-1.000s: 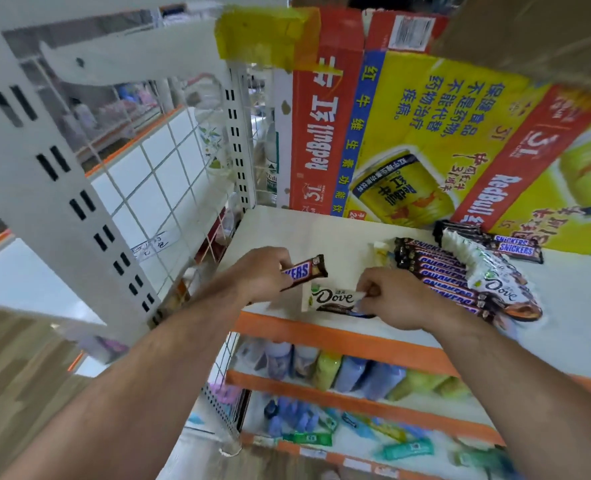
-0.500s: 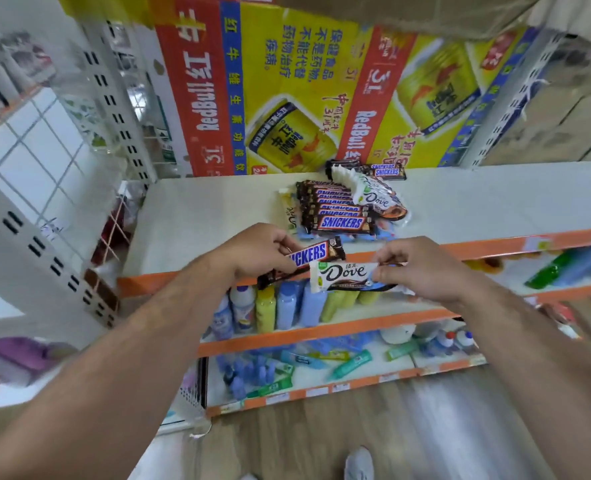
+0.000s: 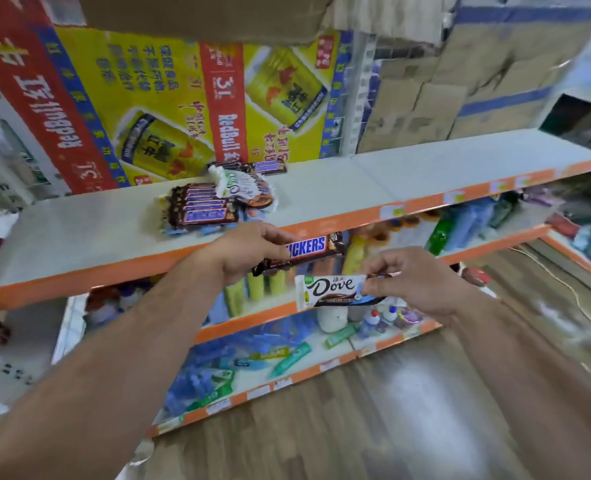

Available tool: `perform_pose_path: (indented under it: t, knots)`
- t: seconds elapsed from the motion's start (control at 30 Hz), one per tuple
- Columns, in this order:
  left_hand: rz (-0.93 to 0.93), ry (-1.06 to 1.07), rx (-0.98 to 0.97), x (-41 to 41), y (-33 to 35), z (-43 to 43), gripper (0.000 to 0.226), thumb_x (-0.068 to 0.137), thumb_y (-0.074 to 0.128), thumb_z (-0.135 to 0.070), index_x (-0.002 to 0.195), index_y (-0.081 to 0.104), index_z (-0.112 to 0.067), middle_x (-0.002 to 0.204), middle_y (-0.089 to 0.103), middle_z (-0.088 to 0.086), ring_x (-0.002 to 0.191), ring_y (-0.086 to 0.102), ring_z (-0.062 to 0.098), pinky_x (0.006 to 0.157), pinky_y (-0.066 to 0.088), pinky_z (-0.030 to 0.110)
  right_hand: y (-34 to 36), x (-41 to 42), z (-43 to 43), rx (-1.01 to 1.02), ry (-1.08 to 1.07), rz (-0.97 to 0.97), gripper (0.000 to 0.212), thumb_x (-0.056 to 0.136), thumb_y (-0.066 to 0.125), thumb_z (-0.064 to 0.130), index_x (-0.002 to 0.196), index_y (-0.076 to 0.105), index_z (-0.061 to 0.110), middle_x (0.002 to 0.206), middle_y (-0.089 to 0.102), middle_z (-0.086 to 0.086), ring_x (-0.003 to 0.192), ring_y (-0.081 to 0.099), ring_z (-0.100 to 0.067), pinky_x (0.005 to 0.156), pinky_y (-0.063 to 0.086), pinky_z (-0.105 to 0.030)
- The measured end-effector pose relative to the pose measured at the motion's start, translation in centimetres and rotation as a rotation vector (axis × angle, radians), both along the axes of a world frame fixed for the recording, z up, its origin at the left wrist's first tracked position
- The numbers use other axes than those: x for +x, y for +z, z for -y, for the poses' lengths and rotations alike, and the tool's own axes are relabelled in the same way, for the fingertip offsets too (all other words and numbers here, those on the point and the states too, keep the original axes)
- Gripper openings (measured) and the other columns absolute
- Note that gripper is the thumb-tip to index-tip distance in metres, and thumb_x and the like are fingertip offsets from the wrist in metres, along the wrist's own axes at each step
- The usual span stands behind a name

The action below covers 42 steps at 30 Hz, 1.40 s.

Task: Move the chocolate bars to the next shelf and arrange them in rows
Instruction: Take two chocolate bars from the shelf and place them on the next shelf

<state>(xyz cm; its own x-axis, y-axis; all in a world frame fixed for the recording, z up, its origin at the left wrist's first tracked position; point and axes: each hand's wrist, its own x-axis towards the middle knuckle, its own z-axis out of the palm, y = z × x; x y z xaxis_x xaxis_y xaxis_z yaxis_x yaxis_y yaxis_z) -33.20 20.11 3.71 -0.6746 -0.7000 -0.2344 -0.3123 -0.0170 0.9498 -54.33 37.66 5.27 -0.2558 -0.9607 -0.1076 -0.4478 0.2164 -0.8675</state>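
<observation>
My left hand [image 3: 249, 252] pinches a Snickers bar [image 3: 307, 251] and my right hand [image 3: 422, 285] pinches a Dove bar [image 3: 328, 292] by its end. Both bars are just in front of the shelf [image 3: 425, 171] edge, near the pile of bars [image 3: 204, 206] lying on it. These look like light fingertip grips, so a knock against that edge could send a bar down to the floor [image 3: 356, 427].

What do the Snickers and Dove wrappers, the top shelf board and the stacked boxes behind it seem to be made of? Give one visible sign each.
Snickers wrapper and Dove wrapper: probably thin plastic film, smooth, faintly glossy, printed, with crimped ends. The top shelf board: likely painted metal, matte off-white, orange front edge; unconfirmed. The stacked boxes: cardboard, judging by dull brown faces and flap seams.
</observation>
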Motion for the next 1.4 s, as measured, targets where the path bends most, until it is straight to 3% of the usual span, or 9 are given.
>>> perform_pose_path:
  t: [0.13, 0.27, 0.37, 0.53, 0.63, 0.93, 1.17, 1.33, 1.4]
  knots:
    - [-0.024, -0.041, 0.044, -6.9, 0.3, -3.5, 0.030, 0.085, 0.059, 0.010, 0.103, 0.073, -0.010, 0.097, 0.071, 0.014, 0.079, 0.062, 0.020, 0.055, 0.052, 0.022, -0.1, -6.3, -4.3, 0.017, -0.051, 0.010, 0.011, 0.074, 0.082, 0.014, 0.080, 0.073, 0.015, 0.077, 0.072, -0.007, 0.069, 0.056, -0.020, 0.066, 0.041, -0.039]
    - [-0.043, -0.050, 0.078, -12.8, 0.4, -5.5, 0.027, 0.081, 0.068, 0.003, 0.103, 0.073, -0.011, 0.109, 0.069, 0.021, 0.087, 0.063, 0.027, 0.064, 0.055, 0.033, -0.6, -11.8, -7.1, 0.015, -0.106, 0.009, 0.010, 0.075, 0.082, 0.012, 0.078, 0.073, 0.016, 0.078, 0.073, 0.001, 0.072, 0.062, -0.016, 0.071, 0.050, -0.050]
    - [-0.032, -0.071, 0.036, -17.1, 0.4, -5.6, 0.025, 0.068, 0.075, -0.007, 0.090, 0.073, -0.020, 0.096, 0.074, 0.013, 0.086, 0.063, 0.029, 0.079, 0.050, 0.041, -1.1, -15.4, -7.8, 0.003, -0.127, 0.013, 0.010, 0.075, 0.083, 0.015, 0.078, 0.074, 0.019, 0.078, 0.072, 0.007, 0.075, 0.064, -0.012, 0.078, 0.050, -0.040]
    - [-0.056, -0.169, 0.033, -25.5, -0.1, -4.1, 0.023, 0.087, 0.061, 0.009, 0.095, 0.065, -0.012, 0.077, 0.074, 0.004, 0.066, 0.067, 0.014, 0.062, 0.052, 0.026, -1.9, -21.5, -7.6, 0.019, -0.182, 0.017, 0.010, 0.077, 0.082, 0.013, 0.077, 0.074, 0.020, 0.086, 0.073, 0.011, 0.081, 0.067, -0.008, 0.078, 0.051, -0.026]
    - [-0.082, -0.210, 0.055, -31.6, -0.5, -2.4, 0.021, 0.087, 0.060, 0.009, 0.096, 0.065, -0.010, 0.078, 0.074, 0.006, 0.066, 0.069, 0.015, 0.058, 0.052, 0.024, -2.0, -25.8, -6.8, 0.027, -0.242, 0.026, 0.014, 0.077, 0.080, 0.008, 0.074, 0.072, 0.019, 0.074, 0.068, 0.009, 0.066, 0.062, 0.000, 0.061, 0.044, -0.009]
    - [-0.067, -0.341, 0.052, -50.4, -0.1, 3.4, 0.021, 0.085, 0.062, 0.009, 0.092, 0.066, -0.011, 0.093, 0.069, 0.016, 0.083, 0.062, 0.029, 0.062, 0.051, 0.028, -0.5, -40.3, -2.5, 0.067, -0.423, -0.019, 0.009, 0.076, 0.081, 0.012, 0.080, 0.073, 0.014, 0.081, 0.074, -0.004, 0.061, 0.060, -0.005, 0.059, 0.043, -0.020]
    - [-0.035, -0.392, 0.043, -63.1, 0.2, 4.7, 0.020, 0.085, 0.061, 0.009, 0.091, 0.067, -0.009, 0.085, 0.071, 0.013, 0.072, 0.062, 0.023, 0.065, 0.050, 0.031, -0.8, -51.4, -1.6, 0.075, -0.447, -0.030, 0.009, 0.079, 0.079, 0.012, 0.076, 0.072, 0.017, 0.064, 0.067, 0.009, 0.051, 0.053, 0.003, 0.048, 0.038, -0.011]
    - [-0.032, -0.341, 0.005, -72.5, -0.1, 4.4, 0.021, 0.084, 0.061, 0.009, 0.092, 0.067, -0.010, 0.085, 0.069, 0.015, 0.062, 0.059, 0.019, 0.053, 0.046, 0.021, -1.8, -61.9, -1.2, 0.063, -0.425, -0.032, 0.008, 0.078, 0.078, 0.013, 0.077, 0.073, 0.018, 0.077, 0.072, -0.006, 0.059, 0.057, -0.007, 0.056, 0.043, -0.022]
    - [-0.035, -0.304, 0.002, -75.9, -0.1, 4.1, 0.023, 0.084, 0.060, 0.009, 0.091, 0.067, -0.011, 0.087, 0.069, 0.016, 0.064, 0.058, 0.020, 0.055, 0.046, 0.022, -1.6, -66.1, -1.0, 0.072, -0.380, -0.029, 0.006, 0.079, 0.077, 0.012, 0.080, 0.072, 0.015, 0.073, 0.070, -0.005, 0.049, 0.052, -0.001, 0.049, 0.039, -0.015]
